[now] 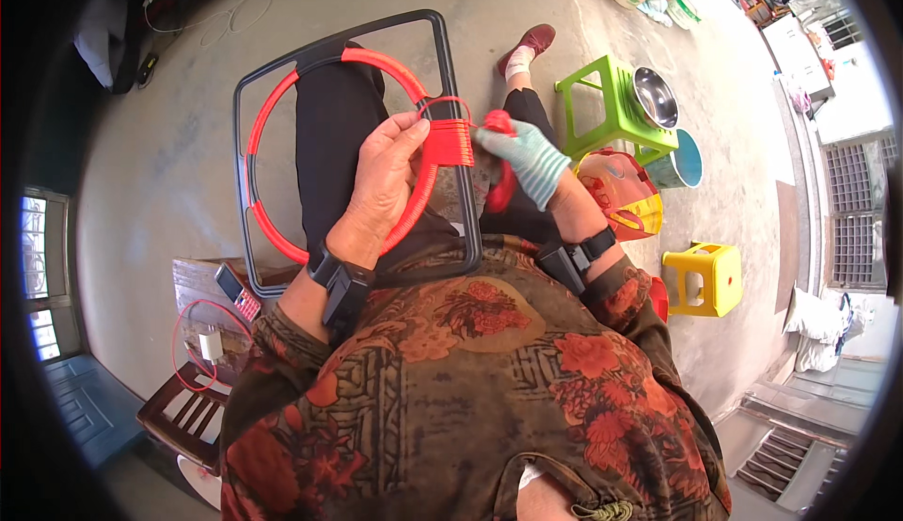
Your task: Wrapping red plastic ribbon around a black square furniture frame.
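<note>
A black rounded rectangular frame with a ring inside it lies across my lap. Red cord is wound round long stretches of the ring, leaving some dark gaps. At the right side, a flat red band of cord joins ring and frame side by side. My bare left hand pinches the ring at the band's left edge. In a pale green striped glove, my right hand is closed on a bundle of red cord, just right of the frame. A loop of cord arches above the band.
Right of my legs stand a green stool with a metal bowl, a blue bucket, a red-yellow bag and a yellow stool. At left, a phone and red cord lie near a wooden chair.
</note>
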`<state>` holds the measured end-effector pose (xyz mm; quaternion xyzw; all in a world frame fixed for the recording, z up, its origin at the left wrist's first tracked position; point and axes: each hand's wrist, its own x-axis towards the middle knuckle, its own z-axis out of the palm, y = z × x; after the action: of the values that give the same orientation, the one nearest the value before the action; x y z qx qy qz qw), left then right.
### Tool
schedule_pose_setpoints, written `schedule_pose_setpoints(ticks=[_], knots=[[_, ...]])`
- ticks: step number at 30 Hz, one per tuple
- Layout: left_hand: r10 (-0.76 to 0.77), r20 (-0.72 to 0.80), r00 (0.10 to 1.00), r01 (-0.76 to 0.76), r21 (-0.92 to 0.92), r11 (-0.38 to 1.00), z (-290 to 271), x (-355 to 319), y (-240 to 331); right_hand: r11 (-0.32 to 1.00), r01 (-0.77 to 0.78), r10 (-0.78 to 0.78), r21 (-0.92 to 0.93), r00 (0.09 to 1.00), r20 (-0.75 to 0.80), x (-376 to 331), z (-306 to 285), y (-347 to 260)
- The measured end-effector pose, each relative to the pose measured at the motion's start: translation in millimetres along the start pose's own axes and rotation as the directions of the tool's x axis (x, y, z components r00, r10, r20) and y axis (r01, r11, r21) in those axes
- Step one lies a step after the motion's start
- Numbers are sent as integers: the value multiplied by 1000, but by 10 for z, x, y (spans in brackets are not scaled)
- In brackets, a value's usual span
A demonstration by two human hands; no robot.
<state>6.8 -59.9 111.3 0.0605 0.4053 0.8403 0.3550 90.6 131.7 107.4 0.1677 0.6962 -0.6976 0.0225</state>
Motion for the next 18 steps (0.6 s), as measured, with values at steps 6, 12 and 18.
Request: schedule_pose_setpoints(ticks=[6,12,18], knots=[[23,-57,998,-21,45,999,-13,-17,-12,795,131,-112,592,991,-68,-44,-84,-403],[-46,-112,993,71,231,970,28,-14,-4,906,36,-112,421,981,158,-225,312,-691],[-44,-92,995,55,123,991,-15,5,-25,833,133,-180,537,983,35,-315,106,-638]])
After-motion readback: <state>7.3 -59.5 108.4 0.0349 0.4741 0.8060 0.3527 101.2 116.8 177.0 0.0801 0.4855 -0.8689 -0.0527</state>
